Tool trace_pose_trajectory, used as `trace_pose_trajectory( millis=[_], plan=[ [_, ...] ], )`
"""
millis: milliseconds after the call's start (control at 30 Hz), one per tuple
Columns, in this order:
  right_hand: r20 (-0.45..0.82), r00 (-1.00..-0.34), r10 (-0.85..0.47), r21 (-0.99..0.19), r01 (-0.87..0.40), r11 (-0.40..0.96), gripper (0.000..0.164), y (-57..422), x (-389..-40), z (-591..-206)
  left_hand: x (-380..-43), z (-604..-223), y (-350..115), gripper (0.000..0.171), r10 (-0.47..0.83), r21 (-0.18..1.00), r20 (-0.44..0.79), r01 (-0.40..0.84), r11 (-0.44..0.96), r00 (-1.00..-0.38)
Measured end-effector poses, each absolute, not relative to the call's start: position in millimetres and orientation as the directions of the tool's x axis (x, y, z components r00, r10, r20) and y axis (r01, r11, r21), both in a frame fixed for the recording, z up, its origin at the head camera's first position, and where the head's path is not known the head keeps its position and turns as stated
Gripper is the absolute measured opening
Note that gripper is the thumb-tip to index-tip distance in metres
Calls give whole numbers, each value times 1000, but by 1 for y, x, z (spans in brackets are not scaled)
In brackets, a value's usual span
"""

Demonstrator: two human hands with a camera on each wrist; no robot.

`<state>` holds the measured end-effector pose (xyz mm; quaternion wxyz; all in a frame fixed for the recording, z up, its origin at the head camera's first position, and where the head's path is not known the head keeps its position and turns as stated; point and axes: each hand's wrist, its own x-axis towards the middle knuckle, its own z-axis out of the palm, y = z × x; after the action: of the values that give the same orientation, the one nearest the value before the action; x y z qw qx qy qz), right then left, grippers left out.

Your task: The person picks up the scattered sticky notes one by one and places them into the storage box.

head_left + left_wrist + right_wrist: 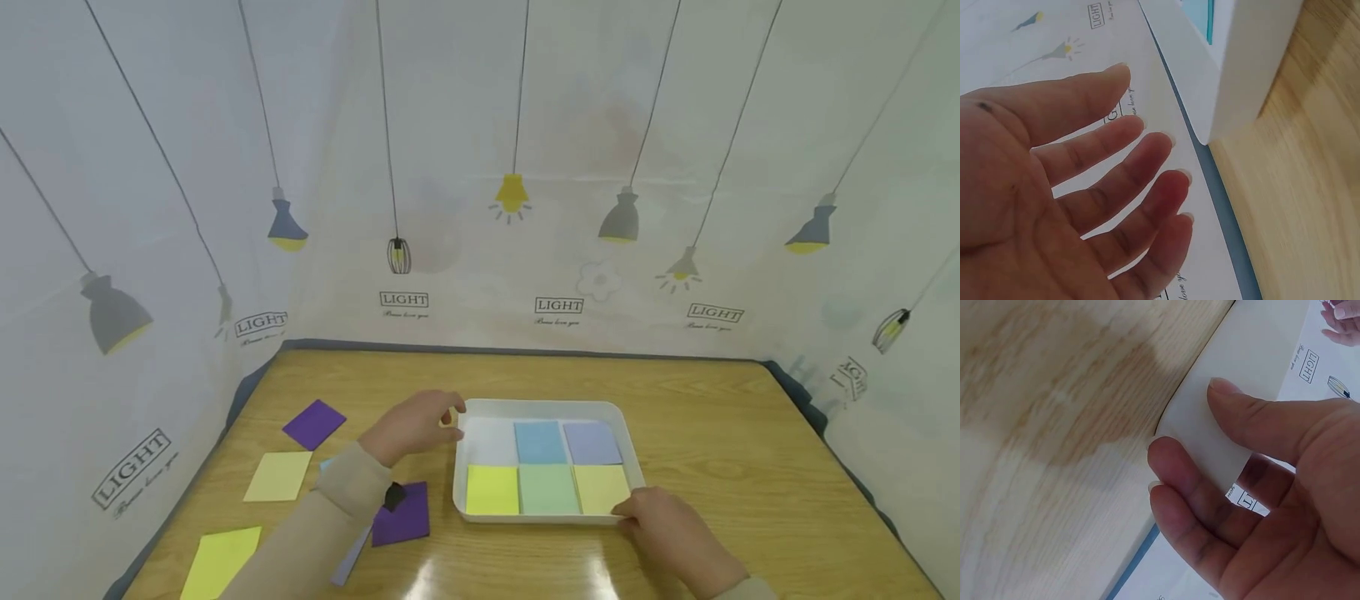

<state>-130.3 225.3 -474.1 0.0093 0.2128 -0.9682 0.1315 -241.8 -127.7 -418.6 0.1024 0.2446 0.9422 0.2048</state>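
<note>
A white tray (486, 440) lies on the table and carries square sticky notes in two rows. Light blue (537, 442) and lavender (592, 443) notes lie in its back row, with bare tray at back left. Yellow (492, 490), pale green (549, 489) and pale yellow (602, 489) notes fill the front row. My left hand (420, 423) is beside the tray's left rim, fingers loosely bent and apart from the wall in the left wrist view. At the near right corner, my right hand (667, 529) grips the tray (1210, 444) between thumb and fingers.
Left of the tray lie loose notes: purple ones (315, 424) (411, 515), a pale yellow one (278, 477), a yellow one (220, 560) and a lavender one (351, 560). My left sleeve (322, 508) partly covers some. A lamp-printed curtain (480, 275) surrounds the wooden table (712, 417).
</note>
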Motion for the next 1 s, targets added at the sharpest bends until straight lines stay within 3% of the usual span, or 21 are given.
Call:
trace_pose_trajectory(
  millis=[200,467,1000],
  plan=[
    [83,-905,-417,-248,-424,871,9,226,-130,-474,-236,-422,-139,37,497,445,-140,393,804,-857],
    [65,-929,-364,-212,-369,905,9,223,-127,-475,-224,-433,-152,23,502,439,-217,376,816,-837],
    [100,-932,-349,-200,-363,910,11,222,-124,-473,-211,-460,-157,38,426,302,-311,337,892,-849]
  ],
)
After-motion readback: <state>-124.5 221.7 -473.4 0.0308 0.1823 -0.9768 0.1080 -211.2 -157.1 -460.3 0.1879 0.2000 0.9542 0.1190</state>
